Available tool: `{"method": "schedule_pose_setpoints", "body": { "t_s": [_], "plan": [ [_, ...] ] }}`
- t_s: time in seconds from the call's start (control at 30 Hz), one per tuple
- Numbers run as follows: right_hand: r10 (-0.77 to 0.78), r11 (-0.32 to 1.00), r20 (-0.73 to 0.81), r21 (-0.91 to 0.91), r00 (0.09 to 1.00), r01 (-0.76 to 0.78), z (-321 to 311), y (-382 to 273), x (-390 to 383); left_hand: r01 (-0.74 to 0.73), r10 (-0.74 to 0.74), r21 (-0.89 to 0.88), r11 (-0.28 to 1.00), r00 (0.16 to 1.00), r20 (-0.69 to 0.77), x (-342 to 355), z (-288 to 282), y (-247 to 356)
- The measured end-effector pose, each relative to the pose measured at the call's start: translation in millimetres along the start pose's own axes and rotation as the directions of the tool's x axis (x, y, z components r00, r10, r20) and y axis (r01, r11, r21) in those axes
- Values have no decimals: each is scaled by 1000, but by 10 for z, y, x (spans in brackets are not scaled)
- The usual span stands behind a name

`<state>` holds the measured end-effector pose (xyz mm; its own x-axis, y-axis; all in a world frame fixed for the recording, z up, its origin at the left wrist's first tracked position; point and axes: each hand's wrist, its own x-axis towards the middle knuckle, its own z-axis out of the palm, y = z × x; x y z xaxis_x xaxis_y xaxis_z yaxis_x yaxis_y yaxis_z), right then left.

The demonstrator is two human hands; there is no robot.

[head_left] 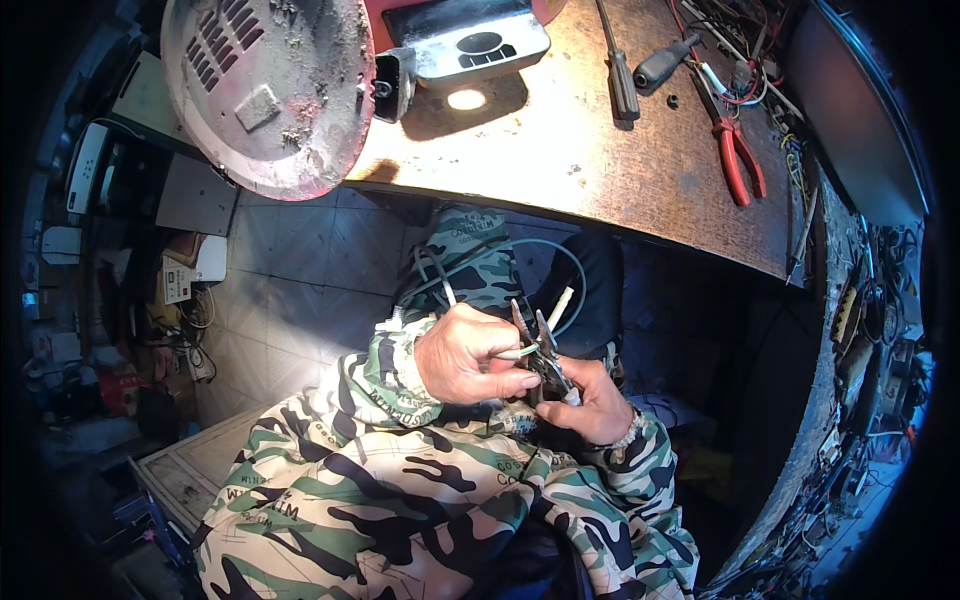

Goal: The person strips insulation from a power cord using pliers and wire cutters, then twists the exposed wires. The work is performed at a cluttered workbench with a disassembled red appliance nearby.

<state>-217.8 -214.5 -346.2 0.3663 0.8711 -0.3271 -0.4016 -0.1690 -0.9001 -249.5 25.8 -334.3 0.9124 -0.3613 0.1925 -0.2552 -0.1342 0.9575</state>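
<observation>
Over my lap, my left hand is closed in a pinch on a grey cable, which loops out above my knees. A short stripped end with a pale green wire sticks out of its fingers toward the tool. My right hand grips a pair of metal pliers, jaws pointing up and apart, and the wire reaches them. Whether the jaws touch it I cannot tell. The pliers' handles are mostly hidden by my fingers. A whitish cable end stands up just beyond the jaws.
Ahead is a wooden table with red-handled pliers, a screwdriver and a dark-handled tool. A dusty reddish round cover overhangs its left side, beside a white-and-black device. Tangled wires lie by a screen at right.
</observation>
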Motion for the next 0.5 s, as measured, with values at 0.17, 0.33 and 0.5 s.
{"method": "schedule_pose_setpoints", "body": {
  "t_s": [0.17,0.33,0.5],
  "plan": [
    [-59,996,-45,-70,997,56,-72,-15,-35,-27,25,42,999,999,48,-37,-29,-78],
    [-110,817,-362,-564,926,-123,-131,-246,-200,94,-111,-116,989,981,-156,-68,-155,-1],
    [-366,708,-371,-706,853,-3,-150,-819,-667,151,-199,-191,970,942,-270,-69,-269,131]
  ]
}}
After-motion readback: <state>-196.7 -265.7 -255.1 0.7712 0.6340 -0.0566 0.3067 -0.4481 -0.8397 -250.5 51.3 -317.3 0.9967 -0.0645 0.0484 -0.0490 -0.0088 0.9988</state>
